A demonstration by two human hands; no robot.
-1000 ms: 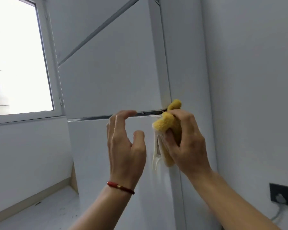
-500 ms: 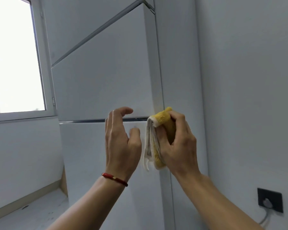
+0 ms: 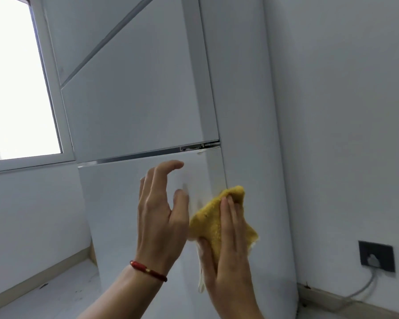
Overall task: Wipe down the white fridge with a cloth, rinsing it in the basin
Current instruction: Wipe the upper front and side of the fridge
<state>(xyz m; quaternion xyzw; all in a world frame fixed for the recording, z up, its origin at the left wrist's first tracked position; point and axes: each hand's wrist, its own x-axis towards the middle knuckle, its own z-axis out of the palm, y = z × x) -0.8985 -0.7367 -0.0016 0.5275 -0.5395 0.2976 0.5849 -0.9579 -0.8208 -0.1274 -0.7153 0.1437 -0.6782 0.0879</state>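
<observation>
Fingers of the right hand (image 3: 228,256) lie straight, pressing the yellow cloth (image 3: 213,217) flat against the white fridge (image 3: 134,107) at its lower door's right edge. Left hand (image 3: 161,215) hovers beside it, relaxed, holding nothing.

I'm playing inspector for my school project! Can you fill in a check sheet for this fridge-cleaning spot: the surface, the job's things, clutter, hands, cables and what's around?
Surface: white fridge, doors closed; the lower door is being wiped near its right edge.
Job's things: yellow cloth pressed flat on the lower door; no basin in view.
Clutter: small dark specks on the floor.
Hands: right hand presses the cloth with straight fingers; left hand, with a red bracelet, is open beside the cloth, holding nothing.
Cables: grey cable runs from the dark wall socket down to the floor.
Surroundings: bright window on the left, plain wall on the right.
</observation>
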